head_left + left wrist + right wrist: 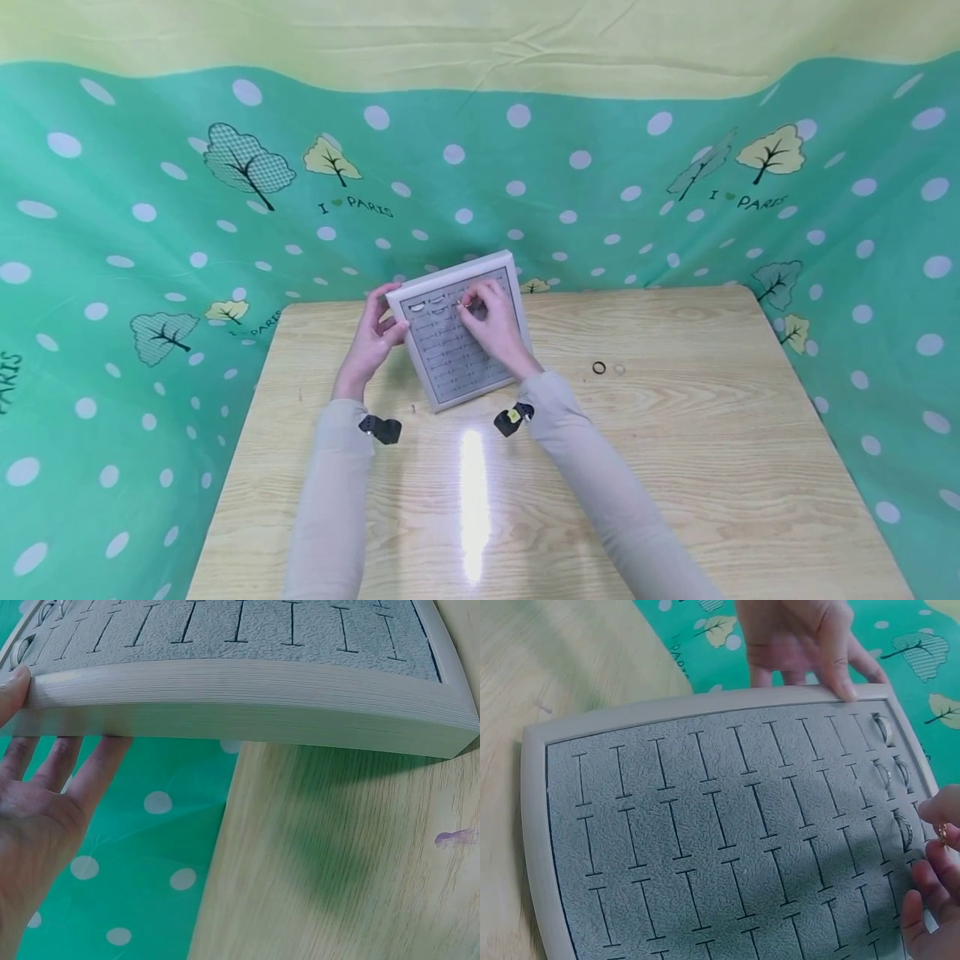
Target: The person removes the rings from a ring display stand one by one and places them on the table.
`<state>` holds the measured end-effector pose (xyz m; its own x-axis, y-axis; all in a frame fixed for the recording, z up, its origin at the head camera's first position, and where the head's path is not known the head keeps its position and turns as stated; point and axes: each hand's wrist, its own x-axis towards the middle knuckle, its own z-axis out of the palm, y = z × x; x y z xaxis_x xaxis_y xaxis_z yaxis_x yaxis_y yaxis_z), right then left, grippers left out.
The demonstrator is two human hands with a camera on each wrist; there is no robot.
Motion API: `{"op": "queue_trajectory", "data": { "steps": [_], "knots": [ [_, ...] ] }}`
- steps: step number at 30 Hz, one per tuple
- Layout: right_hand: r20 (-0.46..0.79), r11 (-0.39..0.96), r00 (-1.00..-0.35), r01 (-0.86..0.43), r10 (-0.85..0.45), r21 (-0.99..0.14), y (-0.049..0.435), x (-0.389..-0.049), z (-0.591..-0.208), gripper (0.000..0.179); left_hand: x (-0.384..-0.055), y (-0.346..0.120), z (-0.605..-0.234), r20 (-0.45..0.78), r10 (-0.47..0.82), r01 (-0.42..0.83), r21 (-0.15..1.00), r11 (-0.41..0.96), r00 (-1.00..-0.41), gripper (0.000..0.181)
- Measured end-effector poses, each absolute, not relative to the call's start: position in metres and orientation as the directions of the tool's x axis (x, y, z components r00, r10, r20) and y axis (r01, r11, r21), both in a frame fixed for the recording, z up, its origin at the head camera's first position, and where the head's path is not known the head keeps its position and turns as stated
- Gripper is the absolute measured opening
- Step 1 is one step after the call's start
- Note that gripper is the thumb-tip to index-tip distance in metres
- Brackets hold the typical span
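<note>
A grey ring display tray [452, 273] with a pale frame and rows of slits leans tilted up at the table's far side. My left hand [367, 346] grips its left edge, thumb on the front of the frame and fingers behind, as the left wrist view shows. Several silvery rings [883, 730] sit in slits near the upper left corner. At those upper rows my right hand [497, 329] pinches a small gold ring [941, 835] between thumb and fingertip. In the right wrist view this ring is close over the slits beside a seated ring [904, 829].
To the right of the tray, a black ring [598, 367] and a pale ring [619, 369] lie on the wooden table [712, 467]. Green dotted fabric [420, 183] hangs right behind the table and along both sides.
</note>
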<state>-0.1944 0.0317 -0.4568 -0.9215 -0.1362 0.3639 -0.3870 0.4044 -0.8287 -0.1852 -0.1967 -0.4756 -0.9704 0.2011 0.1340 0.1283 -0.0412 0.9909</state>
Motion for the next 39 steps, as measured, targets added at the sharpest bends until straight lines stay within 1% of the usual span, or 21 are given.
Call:
{"op": "queue_trajectory", "data": {
  "steps": [6,13,23,32,39],
  "knots": [
    [0.335,0.345,-0.935,-0.355,-0.120,-0.869,0.036,-0.189,-0.456,0.009,-0.185,-0.196,-0.476,0.137,0.196,0.131,0.990,-0.044,-0.971,0.064],
    [0.337,0.332,-0.936,-0.351,-0.098,-0.876,0.044,-0.185,-0.461,0.009,-0.185,-0.196,-0.476,0.137,0.195,0.133,0.991,-0.033,-0.971,0.063],
    [0.305,0.264,-0.950,-0.311,-0.063,-0.913,0.057,-0.175,-0.464,0.009,-0.185,-0.195,-0.476,0.149,0.195,0.143,0.989,-0.047,-0.969,0.064],
    [0.326,0.269,-0.944,-0.325,-0.044,-0.907,0.070,-0.166,-0.477,0.009,-0.185,-0.195,-0.475,0.143,0.200,0.137,0.990,-0.046,-0.969,0.064],
    [0.300,0.232,-0.954,-0.296,-0.018,-0.927,0.077,-0.160,-0.485,0.010,-0.185,-0.195,-0.475,0.140,0.197,0.134,0.990,-0.040,-0.971,0.064]
  ]
}}
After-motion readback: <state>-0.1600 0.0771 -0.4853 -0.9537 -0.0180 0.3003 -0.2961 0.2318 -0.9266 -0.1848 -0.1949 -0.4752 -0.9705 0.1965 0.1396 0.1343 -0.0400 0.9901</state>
